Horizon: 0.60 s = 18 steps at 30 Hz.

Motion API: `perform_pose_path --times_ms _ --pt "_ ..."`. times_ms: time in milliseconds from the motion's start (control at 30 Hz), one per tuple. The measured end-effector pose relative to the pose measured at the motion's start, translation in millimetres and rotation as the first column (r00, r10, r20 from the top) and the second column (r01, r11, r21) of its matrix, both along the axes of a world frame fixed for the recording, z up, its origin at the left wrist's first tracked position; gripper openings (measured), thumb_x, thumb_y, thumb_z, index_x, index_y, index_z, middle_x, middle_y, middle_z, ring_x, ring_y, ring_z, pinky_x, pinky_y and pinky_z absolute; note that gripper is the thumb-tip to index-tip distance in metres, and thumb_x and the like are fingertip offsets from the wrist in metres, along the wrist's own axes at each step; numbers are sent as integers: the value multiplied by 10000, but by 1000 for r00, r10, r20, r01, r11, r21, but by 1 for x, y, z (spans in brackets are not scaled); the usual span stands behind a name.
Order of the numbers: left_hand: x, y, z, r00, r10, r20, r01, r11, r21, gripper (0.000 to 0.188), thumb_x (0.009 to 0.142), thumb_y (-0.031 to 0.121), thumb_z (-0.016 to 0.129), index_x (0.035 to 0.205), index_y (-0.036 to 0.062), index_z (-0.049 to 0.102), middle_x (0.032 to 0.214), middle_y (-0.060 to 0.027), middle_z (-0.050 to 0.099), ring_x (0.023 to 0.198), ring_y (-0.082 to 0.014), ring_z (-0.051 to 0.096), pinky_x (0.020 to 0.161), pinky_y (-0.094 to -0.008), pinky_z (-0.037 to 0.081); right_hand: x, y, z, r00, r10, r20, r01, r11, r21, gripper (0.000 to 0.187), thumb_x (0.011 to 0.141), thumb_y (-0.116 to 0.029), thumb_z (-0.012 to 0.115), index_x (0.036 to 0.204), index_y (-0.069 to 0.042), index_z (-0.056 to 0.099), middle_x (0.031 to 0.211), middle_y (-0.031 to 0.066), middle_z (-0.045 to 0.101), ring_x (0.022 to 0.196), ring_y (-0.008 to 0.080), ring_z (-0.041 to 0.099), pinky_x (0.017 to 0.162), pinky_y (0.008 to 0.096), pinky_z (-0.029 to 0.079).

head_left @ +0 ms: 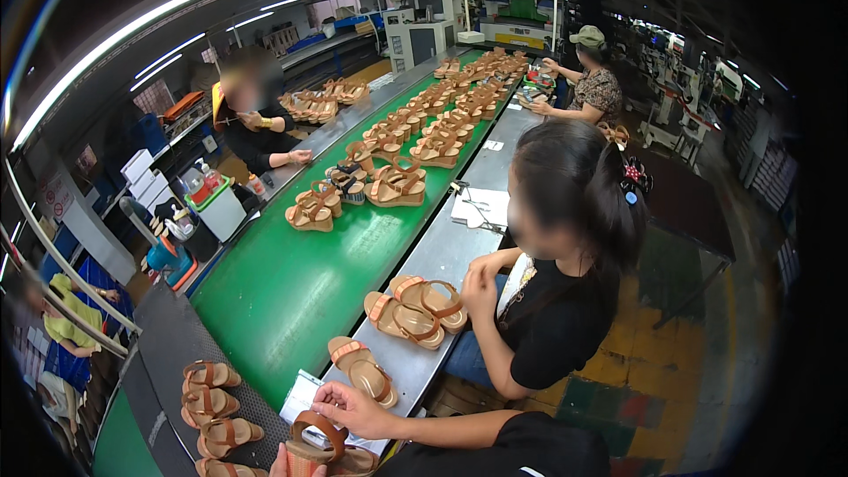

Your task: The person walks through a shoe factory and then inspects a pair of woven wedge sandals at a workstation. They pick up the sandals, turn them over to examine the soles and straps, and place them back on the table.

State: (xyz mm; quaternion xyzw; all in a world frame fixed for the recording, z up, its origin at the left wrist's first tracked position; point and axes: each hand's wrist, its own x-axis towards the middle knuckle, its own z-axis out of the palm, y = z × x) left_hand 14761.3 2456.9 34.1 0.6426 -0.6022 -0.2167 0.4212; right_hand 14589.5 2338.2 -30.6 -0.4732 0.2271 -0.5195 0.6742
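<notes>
In the head view, we saw a brown-strapped wedge sandal [331,453] at the near edge, between our two hands. As far as the cut-off picture showed, its long axis ran roughly left to right, with an orange-striped band at its left part and a brown ankle strap [320,422] standing up in a loop.

Our left hand [280,461] lay against the sandal's left side; only a little of it showed, so we could not tell how firmly it gripped. Our right hand [358,411] reached in from the right, its fingers bent and drawn together at the strap's far side. The sandal thus lay on the near-left side of this hand, just by the fingertips; whether they pinched the strap we could not tell.

White paper [299,396] lay just left of our right hand. Beyond it, on the metal surface [439,252], were a single sandal [364,369] and, farther off, a pair of sandals [413,311]. A row of sandals [212,399] stood to the left, near the green conveyor belt [291,300].
</notes>
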Motion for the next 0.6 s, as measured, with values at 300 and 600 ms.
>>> perform_pose_path --times_ms 300,600 --pt "-36 -55 9 995 -97 9 97 995 -31 575 737 10 805 1256 -92 580 1115 -193 674 963 -215 632 873 -339 508 -40 -42 14 994 -98 -57 97 995 -15 195 987 -191 584 1080 -29 530 920 7 598 802 65 578 701 219 487" --pt "-43 -69 2 997 -35 62 40 997 -73 538 800 17 754 1290 -82 555 1151 -199 654 969 -241 632 874 -334 505 -44 -20 40 863 -441 -247 217 764 -608 368 937 -221 621 1260 -59 554 1024 120 656 848 239 672 745 351 548"
